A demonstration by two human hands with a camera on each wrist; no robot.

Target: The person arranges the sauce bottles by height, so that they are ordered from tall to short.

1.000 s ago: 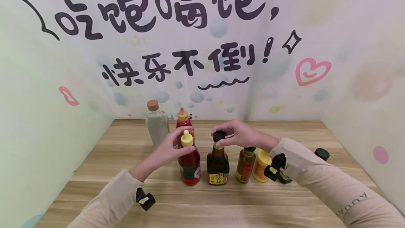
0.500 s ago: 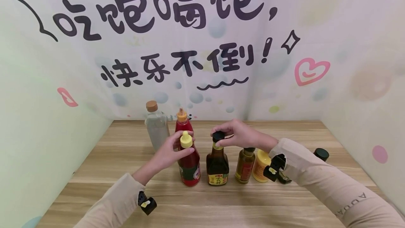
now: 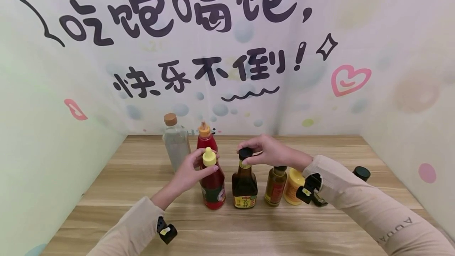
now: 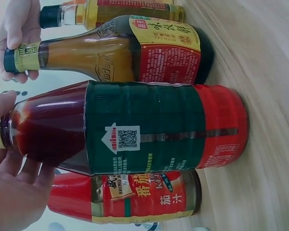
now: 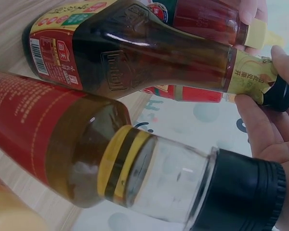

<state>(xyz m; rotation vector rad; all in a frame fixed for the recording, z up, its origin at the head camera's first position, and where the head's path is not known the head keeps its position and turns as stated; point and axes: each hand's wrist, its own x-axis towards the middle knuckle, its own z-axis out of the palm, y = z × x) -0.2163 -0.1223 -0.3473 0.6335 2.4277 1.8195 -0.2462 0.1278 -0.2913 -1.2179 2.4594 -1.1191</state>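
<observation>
Around the neck of a dark red sauce squeeze bottle [image 3: 213,189] with a yellow nozzle cap, my left hand [image 3: 186,173] has its thumb in front and fingers behind. The bottle's green and red label [image 4: 149,127] faces the left wrist view. My right hand [image 3: 268,151] holds a brown soy sauce bottle [image 3: 244,185] by its black cap [image 5: 278,94] and neck, thumb on one side and fingers on the other. Both bottles stand upright side by side on the wooden table [image 3: 227,236], a narrow gap between them in the head view.
Behind the left hand stand a clear bottle [image 3: 176,145] with a brown cap and a red ketchup bottle [image 3: 206,140]. Right of the soy sauce are a small black-capped bottle [image 3: 275,187] and a yellow tub [image 3: 293,187]. A dark-capped container [image 3: 361,173] is mostly hidden by the right sleeve.
The left forearm and sleeve have shifted slightly to the right, with that hand staying at the squeeze bottle's neck. My right hand and the bottles look the same.
</observation>
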